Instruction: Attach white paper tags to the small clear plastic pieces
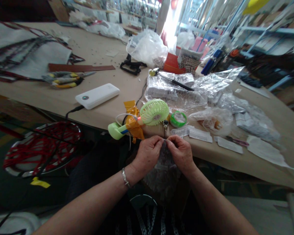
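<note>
My left hand (149, 152) and my right hand (180, 152) meet just off the table's front edge, fingertips pinched close together. Between them is something thin and pale, too small to make out. Just beyond the fingertips a small metal fitting (165, 124) stands at the table edge. A green fan (154, 112) is fixed to the edge with orange tape (134, 125), left of the fitting. To the right of the fitting sits a round green container (178, 118) with white contents. Printed paper slips (200, 134) lie near my right hand.
On the table (98, 75) are a white power bank (98, 95), yellow-handled tools (66, 80), a brown strip (80, 67), a hammer (173, 81) on plastic-wrapped bundles, and clear bags (147, 47). A round rack with red cords (42, 148) stands below left.
</note>
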Demonstrator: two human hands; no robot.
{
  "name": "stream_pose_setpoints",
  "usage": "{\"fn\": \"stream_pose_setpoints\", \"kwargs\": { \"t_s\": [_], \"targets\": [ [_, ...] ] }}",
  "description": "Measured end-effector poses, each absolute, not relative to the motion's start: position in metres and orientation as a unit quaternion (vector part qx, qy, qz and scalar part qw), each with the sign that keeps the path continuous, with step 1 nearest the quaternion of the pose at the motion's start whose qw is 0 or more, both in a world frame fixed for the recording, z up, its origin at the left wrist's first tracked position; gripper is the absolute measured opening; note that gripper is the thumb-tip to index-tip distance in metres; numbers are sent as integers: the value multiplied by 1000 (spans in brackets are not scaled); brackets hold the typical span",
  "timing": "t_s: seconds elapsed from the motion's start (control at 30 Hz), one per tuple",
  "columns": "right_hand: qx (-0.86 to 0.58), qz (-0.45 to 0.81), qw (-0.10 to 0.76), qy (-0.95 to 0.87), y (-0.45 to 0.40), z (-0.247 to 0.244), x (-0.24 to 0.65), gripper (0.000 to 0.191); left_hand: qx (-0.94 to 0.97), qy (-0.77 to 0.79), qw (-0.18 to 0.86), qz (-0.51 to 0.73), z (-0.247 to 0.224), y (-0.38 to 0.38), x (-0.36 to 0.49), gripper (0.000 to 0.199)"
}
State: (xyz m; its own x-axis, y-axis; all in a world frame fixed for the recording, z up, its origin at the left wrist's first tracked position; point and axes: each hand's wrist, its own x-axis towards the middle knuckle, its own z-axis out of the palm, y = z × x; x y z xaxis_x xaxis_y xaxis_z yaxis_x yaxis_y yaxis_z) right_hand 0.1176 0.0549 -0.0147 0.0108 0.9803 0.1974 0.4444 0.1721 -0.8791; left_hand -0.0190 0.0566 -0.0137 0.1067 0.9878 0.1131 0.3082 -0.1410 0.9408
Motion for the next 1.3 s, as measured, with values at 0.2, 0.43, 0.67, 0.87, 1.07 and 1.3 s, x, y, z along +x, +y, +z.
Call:
{"fn": "stream_pose_setpoints", "kwargs": {
  "t_s": [0.2,0.43,0.67,0.87,1.07,1.3],
  "targets": [
    [-549,330,425,-640,45,-11,119,13,628,510,416,415,-6,48,-21,22],
    [-532,158,386,-737,36,2,153,15,624,533,443,361,-16,37,-34,24],
    [-533,-120,230,-805,52,-9,175,35,656,557,403,311,-36,36,-43,27],
    [-505,-133,287,-803,49,-21,180,18,625,548,459,314,-36,32,-27,23],
    [-467,-77,388,-791,54,-21,190,14,471,479,667,322,-25,30,3,18],
    [-380,-8,443,-812,33,-15,187,18,161,295,869,362,-4,32,28,25]
  ]
}}
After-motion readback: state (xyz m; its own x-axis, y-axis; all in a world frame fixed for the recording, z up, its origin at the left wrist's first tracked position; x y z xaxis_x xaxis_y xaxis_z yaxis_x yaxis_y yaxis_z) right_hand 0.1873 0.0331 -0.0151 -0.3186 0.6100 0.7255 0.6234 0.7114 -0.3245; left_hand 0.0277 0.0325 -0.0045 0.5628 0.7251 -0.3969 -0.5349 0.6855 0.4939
